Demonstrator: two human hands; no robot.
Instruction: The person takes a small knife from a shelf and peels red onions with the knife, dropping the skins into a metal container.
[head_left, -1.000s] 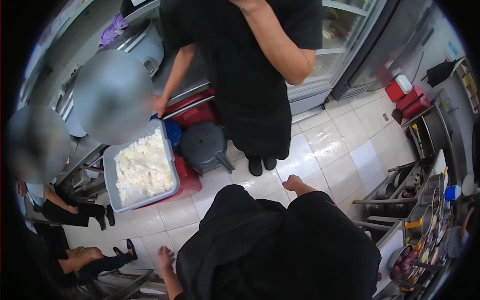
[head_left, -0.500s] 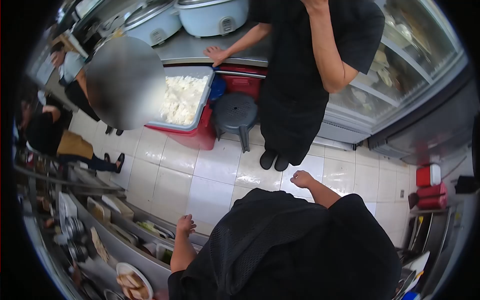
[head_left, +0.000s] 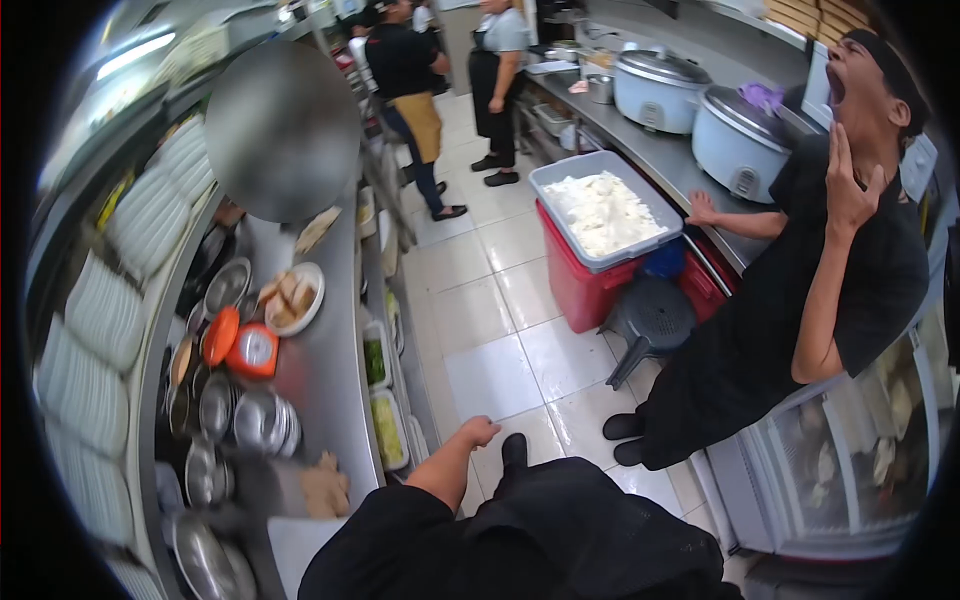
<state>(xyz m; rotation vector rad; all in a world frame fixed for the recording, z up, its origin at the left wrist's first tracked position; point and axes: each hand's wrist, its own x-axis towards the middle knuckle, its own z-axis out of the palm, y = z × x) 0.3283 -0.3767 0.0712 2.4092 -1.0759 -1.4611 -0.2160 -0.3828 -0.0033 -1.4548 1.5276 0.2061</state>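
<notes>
Head view. The bare left hand (head_left: 480,431) hangs in front of the body, above the pale tiled floor (head_left: 497,372), and no held object shows in it. The fingers appear curled, but the inside of the grip faces away; whether it is open or closed cannot be told. The right hand is out of frame, and its grip cannot be told.

Nearest to the left hand, apart from it, is a white rectangular container (head_left: 400,463) of pale green cut food. It sits in the row along the edge of the left stainless-steel worktop (head_left: 325,400). Judged by appearance, it is light, fairly stiff and smooth-walled, with soft, loose contents. Take hold under the rim at opposite ends and keep it level.

Across the aisle, well apart from the left hand, a grey rectangular plastic tub (head_left: 600,263) holds a heap of white crumbly food (head_left: 603,212). The tub rests on a red plastic bin (head_left: 572,290) beside a dark grey plastic stool (head_left: 655,312). It is probably heavy; support it by two opposite rims. A co-worker in black (head_left: 735,325) stands beside the stool, one hand (head_left: 703,209) on the far worktop.
</notes>
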